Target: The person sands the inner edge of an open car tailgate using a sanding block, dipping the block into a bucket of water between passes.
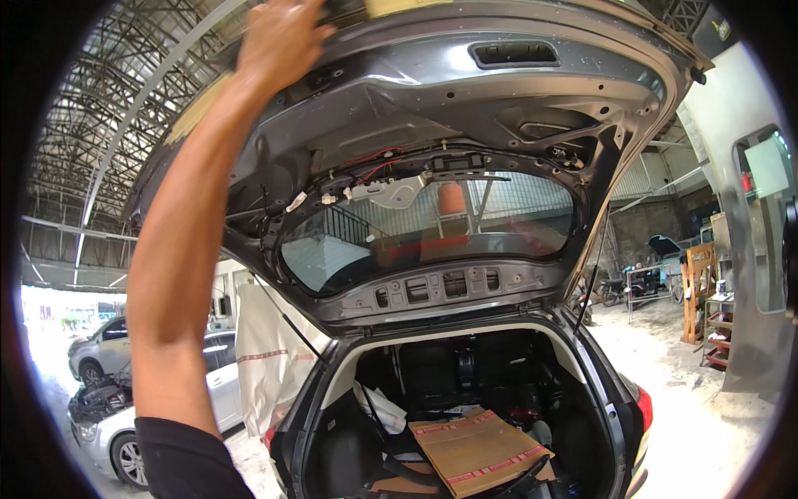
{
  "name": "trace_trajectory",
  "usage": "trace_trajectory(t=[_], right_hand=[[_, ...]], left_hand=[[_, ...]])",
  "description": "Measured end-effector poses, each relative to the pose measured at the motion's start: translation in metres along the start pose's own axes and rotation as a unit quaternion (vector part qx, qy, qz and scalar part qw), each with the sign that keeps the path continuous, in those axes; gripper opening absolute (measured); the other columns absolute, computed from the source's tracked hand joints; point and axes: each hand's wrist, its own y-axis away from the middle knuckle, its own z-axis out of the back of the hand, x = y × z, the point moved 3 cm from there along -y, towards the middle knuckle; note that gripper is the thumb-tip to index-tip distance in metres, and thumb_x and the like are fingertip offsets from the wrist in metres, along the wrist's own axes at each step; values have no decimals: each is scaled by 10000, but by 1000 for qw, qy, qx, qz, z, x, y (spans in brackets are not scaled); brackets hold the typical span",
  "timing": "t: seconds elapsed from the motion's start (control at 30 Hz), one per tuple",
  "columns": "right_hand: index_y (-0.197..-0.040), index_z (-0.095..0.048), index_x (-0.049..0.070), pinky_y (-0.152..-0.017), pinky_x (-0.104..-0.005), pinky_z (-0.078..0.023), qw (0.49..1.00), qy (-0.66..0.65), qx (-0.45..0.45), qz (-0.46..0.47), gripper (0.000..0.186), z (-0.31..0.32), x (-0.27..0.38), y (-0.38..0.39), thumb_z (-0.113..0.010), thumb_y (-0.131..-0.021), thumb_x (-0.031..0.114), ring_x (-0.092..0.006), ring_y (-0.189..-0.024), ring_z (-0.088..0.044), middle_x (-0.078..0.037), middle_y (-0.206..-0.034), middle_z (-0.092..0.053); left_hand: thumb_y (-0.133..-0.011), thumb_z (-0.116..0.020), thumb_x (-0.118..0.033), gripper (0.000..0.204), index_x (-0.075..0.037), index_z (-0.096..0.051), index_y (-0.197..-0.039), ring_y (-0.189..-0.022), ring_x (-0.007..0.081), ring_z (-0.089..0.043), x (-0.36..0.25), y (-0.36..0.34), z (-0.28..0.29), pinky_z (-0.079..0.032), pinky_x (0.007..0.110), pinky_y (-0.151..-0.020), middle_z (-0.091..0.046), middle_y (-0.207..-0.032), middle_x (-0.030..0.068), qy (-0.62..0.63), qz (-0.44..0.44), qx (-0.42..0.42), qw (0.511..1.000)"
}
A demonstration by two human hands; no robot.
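Note:
My left arm reaches up from the lower left, in a black sleeve. My left hand [281, 43] is at the upper edge of the raised tailgate [374, 104], in front of or against it. The top frame edge cuts off part of the hand and its fingers are blurred, so whether it grips anything cannot be told. The tailgate's grey inner side is bare of trim, with its window [432, 220], a wiper motor [391, 193] and red wiring exposed. Yellowish patches show along its outer edge. My right hand is out of view.
Below the tailgate, the open boot [332, 424] holds a flat cardboard piece [478, 445]. Gas struts [293, 323] flank the opening. A silver car [220, 374] with its engine bay exposed stands left, beside pale covering sheet [270, 358]. A grey panel [761, 333] and a shelf rack [716, 333] stand right.

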Motion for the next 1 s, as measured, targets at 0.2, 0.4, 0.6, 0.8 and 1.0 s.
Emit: trace_trajectory(t=[0.2,0.4,0.6,0.8,1.0], right_hand=[[-1398,-467,0,-1105,-511,-349,994,54,62,78,511,-25,0,-35,-511,-914,158,-472,-1330,-404,-298,-1472,-392],[-1408,-458,-3,-1101,-503,-361,990,-62,-86,92,518,5,2,11,-516,-926,179,-472,-1327,-413,-299,-1466,-404],[-1382,-506,19,-1129,-472,-327,997,-3,70,-25,468,1,-10,-32,-491,-956,213,-430,-1377,-363,-282,-1448,-436],[-1366,-516,22,-1112,-479,-343,999,-9,37,4,464,17,-20,-12,-510,-941,206,-428,-1342,-398,-282,-1410,-464],[-1351,-526,26,-1095,-485,-360,999,-13,45,5,459,19,-7,-18,-528,-925,198,-425,-1306,-433,-283,-1372,-492]], left_hand=[[-800,-706,-127,786,-126,-351,-1501,-1103,330,-515,-34,-20,-2,-395,475,-904,-544,-1139,153,13,-33,-3,999],[-788,-716,-117,777,-101,-379,-1488,-1039,332,-528,-26,-5,1,-395,471,-858,-570,-1062,148,15,-29,-59,998],[-815,-705,-129,746,-141,-382,-1487,-1038,328,-528,-65,-40,-5,-401,467,-883,-555,-1084,145,43,-62,-67,995],[-748,-728,-95,818,-129,-380,-1488,-1003,334,-531,-23,-1,9,-401,483,-843,-554,-1054,133,-10,-16,-32,999],[-838,-685,-146,758,-165,-335,-1510,-1169,374,-506,-102,-72,-5,-400,516,-967,-545,-1202,193,71,-45,-56,995]])
